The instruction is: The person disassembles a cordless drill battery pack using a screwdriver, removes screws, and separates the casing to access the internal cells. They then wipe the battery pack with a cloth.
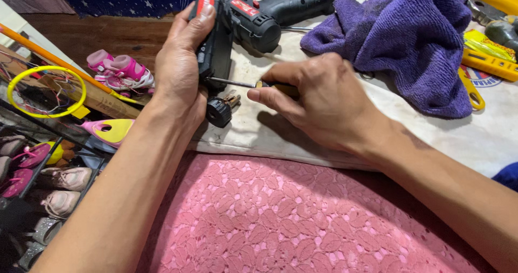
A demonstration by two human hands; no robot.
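1. Your left hand (pixel 181 62) clamps the black-and-red power tool (pixel 213 41) upright at the surface (pixel 485 138) edge.
2. Your right hand (pixel 318 97), fingers pinched on the screwdriver (pixel 232 82), holds its shaft level, tip pointing left into the tool's side.

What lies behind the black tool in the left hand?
Behind the black tool in the left hand lies a black drill on the table. The tool hides the drill's front.

- Black and red power tool (pixel 216 46) stands upright at the table's edge, gripped around its body.
- Thin screwdriver (pixel 237 83) lies level, its metal tip pressed into the tool's side, its handle hidden.
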